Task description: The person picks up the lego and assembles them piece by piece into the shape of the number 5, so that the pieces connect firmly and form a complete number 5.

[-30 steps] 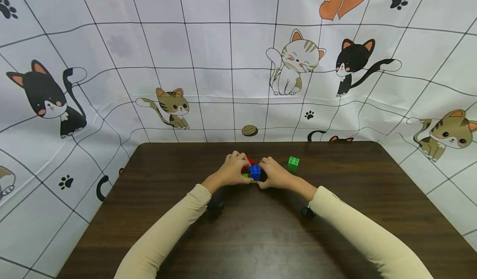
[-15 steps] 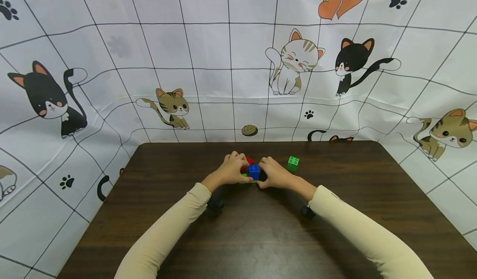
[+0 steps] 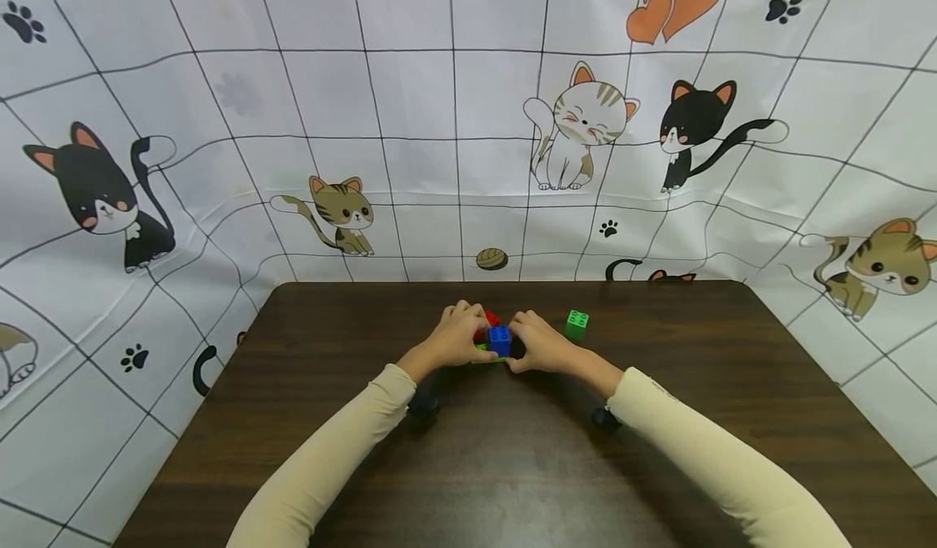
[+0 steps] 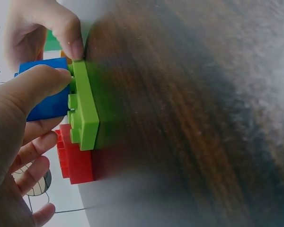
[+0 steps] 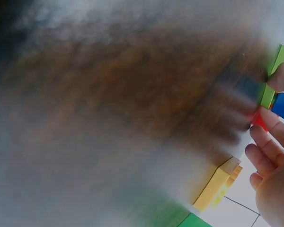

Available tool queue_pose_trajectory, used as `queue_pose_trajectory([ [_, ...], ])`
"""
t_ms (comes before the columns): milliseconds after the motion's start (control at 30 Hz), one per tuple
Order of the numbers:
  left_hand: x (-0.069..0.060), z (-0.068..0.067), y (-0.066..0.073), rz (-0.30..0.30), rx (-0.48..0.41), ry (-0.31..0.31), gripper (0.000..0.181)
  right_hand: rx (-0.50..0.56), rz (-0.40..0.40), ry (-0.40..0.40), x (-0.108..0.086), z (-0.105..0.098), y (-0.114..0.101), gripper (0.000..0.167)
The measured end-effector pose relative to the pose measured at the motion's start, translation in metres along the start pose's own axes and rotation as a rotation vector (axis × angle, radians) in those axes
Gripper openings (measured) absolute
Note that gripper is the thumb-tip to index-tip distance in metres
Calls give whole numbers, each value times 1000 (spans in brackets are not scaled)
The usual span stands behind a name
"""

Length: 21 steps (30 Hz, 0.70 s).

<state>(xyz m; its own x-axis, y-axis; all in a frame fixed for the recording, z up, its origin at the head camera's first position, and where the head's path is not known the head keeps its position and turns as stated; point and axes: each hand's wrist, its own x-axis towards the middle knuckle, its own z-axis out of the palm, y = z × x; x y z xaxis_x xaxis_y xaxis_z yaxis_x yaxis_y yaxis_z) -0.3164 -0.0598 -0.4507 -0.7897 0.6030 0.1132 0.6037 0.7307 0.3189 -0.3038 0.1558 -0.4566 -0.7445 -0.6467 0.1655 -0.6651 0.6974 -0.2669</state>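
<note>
Near the far edge of the table, a blue brick (image 3: pixel 499 341) stands on the studs of a lime-green plate (image 4: pixel 89 109). My left hand (image 3: pixel 455 337) pinches the blue brick, its thumb across the near side and its fingers behind. From the other side, my right hand (image 3: pixel 543 343) holds the end of the lime plate between thumb and index finger, as the right wrist view shows. Its other fingers are loosely bent. A red brick (image 4: pixel 80 161) lies just behind the plate, partly covered by the left hand in the head view.
A green brick (image 3: pixel 577 324) stands to the right of the right hand. In the right wrist view a yellow brick (image 5: pixel 213 187) lies beyond the fingers. The dark wooden table (image 3: pixel 498 467) ends at a white curtain (image 3: pixel 410 166) printed with cats.
Both hands stay in almost the same place and keep their hold. The blue brick has shifted very slightly to the left between them.
</note>
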Motion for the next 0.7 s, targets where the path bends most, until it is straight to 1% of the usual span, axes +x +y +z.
queue_pose_trajectory([
  [200,-1,1,2,17,39,17,42,10,3,0,-1,0,-1,35],
  [300,-1,0,4,19,63,13,43,18,7,-3,-1,0,-1,35],
  [567,0,-5,9,7,64,-5,43,47,24,-23,-1,-1,0,34],
  [700,0,-5,9,13,58,-14,43,57,32,-27,-1,-1,-1,35],
])
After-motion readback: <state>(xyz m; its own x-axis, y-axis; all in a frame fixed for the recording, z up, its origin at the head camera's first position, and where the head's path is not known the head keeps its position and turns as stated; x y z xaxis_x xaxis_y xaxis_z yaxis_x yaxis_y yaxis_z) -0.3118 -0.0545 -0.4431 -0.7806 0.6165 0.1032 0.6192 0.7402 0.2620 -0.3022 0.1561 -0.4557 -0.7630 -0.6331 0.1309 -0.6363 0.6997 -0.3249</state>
